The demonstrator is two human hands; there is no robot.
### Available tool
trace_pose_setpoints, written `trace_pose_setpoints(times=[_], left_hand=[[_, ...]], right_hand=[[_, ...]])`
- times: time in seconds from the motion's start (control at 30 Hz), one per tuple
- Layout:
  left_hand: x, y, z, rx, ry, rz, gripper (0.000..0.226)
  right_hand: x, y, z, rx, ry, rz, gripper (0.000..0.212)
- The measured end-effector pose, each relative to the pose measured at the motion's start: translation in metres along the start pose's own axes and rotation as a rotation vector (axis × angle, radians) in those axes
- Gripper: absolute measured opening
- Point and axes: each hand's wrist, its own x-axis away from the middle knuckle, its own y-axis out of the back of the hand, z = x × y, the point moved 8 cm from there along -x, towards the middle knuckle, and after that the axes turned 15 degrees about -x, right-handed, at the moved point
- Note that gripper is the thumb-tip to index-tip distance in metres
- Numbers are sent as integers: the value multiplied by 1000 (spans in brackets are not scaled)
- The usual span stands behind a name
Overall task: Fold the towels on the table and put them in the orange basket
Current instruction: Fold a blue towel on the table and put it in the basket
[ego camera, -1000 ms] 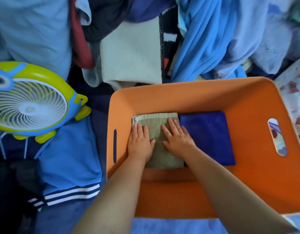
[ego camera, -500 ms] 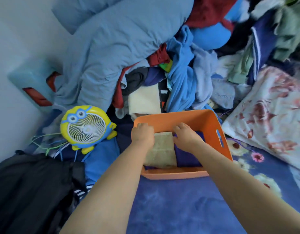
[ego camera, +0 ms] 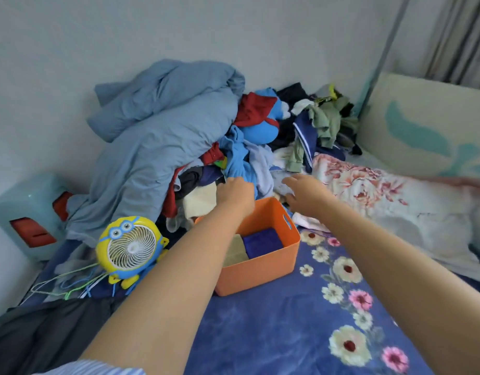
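Both the left hand [ego camera: 234,192] and right hand [ego camera: 305,194] hover above the orange basket [ego camera: 256,269] (olive towel [ego camera: 234,251] half hidden beside blue towel [ego camera: 263,242]), fingers facing away, so I cannot tell their grip.

Floral bedsheet [ego camera: 301,334] under orange basket [ego camera: 260,269], fan [ego camera: 129,247]

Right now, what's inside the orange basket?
Inside the orange basket: a folded olive towel beside a folded blue towel. The left forearm covers the basket's left part; anything beneath the towels is hidden.
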Motion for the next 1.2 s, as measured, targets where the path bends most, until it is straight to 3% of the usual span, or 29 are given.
trace_pose_setpoints(times=[0.33, 0.6, 0.87, 1.2], left_hand=[[142, 124, -128, 9, -354, -155, 36], [281, 243, -313, 63, -715, -360, 34], [458, 356, -513, 186, -1006, -496, 32], [656, 445, -701, 280, -1242, -576, 30]], right_hand=[[253, 122, -19, 153, -284, -290, 40], [501, 227, -77, 212, -631, -523, 40], [771, 308, -129, 258, -961, -652, 44], [1040, 364, -164, 308, -1157, -778, 38]])
